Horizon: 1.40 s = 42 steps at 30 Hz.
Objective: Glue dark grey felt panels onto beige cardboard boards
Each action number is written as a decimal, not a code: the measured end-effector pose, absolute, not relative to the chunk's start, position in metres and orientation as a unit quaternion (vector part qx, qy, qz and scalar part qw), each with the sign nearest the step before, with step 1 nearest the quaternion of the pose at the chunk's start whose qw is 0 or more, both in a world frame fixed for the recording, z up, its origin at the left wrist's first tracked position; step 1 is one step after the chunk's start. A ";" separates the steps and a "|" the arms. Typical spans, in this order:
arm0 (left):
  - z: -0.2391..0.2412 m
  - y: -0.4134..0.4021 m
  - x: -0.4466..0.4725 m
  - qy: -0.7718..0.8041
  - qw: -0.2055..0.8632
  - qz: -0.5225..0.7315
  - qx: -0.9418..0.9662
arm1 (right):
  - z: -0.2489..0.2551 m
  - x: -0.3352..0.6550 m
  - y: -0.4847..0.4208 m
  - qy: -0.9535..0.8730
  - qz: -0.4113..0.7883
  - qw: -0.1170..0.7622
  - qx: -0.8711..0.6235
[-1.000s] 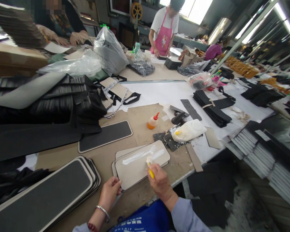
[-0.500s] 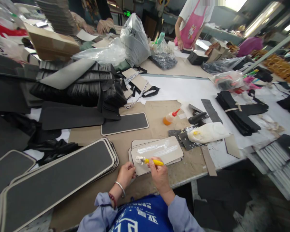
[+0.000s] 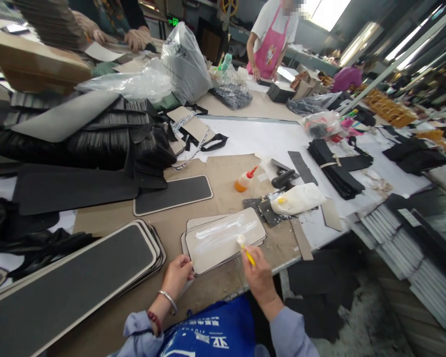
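My right hand (image 3: 260,275) is closed on a yellow-handled glue brush (image 3: 246,251), its white tip resting on the right part of a beige rounded board (image 3: 226,238) streaked with wet white glue. That board tops a small stack of the same boards. My left hand (image 3: 177,275) presses curled fingers on the stack's near-left corner. A white glue pouch (image 3: 296,198) lies on dark scraps to the right, with an orange squeeze bottle (image 3: 242,181) behind the stack.
A stack of black boards with beige rims (image 3: 74,277) lies to my left, one single such board (image 3: 173,195) behind. Piles of black material (image 3: 82,144) fill the left. Other people (image 3: 269,39) work at the far end. The table edge (image 3: 319,238) runs at right.
The brush has swept from the board's left end to its right side, its handle turning to point toward me. My left hand stays at the stack's corner. The view shifted slightly.
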<state>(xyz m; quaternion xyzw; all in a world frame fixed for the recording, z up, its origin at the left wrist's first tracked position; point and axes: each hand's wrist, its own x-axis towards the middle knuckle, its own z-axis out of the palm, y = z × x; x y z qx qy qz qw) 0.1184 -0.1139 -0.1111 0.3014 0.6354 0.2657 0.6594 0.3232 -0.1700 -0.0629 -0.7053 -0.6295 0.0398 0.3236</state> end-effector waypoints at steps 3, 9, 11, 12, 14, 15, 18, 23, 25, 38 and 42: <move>-0.110 -0.114 0.117 0.632 0.669 0.258 0.295 | -0.058 0.272 -0.176 -0.633 0.149 0.352 -0.673; -0.109 -0.114 0.119 0.625 0.677 0.265 0.284 | -0.058 0.275 -0.173 -0.581 0.202 0.387 -0.687; -0.110 -0.114 0.120 0.632 0.671 0.269 0.281 | -0.061 0.291 -0.170 -0.567 0.165 0.396 -0.703; -0.110 -0.114 0.120 0.635 0.667 0.270 0.281 | -0.061 0.295 -0.169 -0.565 0.153 0.400 -0.705; -0.110 -0.114 0.121 0.639 0.662 0.272 0.282 | -0.060 0.292 -0.167 -0.569 0.165 0.404 -0.697; -0.110 -0.114 0.121 0.640 0.661 0.273 0.283 | -0.059 0.286 -0.167 -0.572 0.186 0.405 -0.688; -0.109 -0.114 0.121 0.638 0.660 0.274 0.287 | -0.063 0.269 -0.166 -0.569 0.252 0.407 -0.669; -0.107 -0.115 0.120 0.638 0.657 0.270 0.297 | -0.076 0.316 -0.161 -0.532 0.168 0.404 -0.725; -0.107 -0.114 0.120 0.641 0.655 0.267 0.298 | -0.074 0.354 -0.155 -0.534 0.087 0.385 -0.748; -0.104 -0.114 0.123 0.649 0.644 0.272 0.301 | -0.066 0.400 -0.130 -0.650 0.025 0.343 -0.677; -0.100 -0.114 0.126 0.653 0.641 0.270 0.300 | -0.071 0.403 -0.112 -0.657 0.005 0.341 -0.673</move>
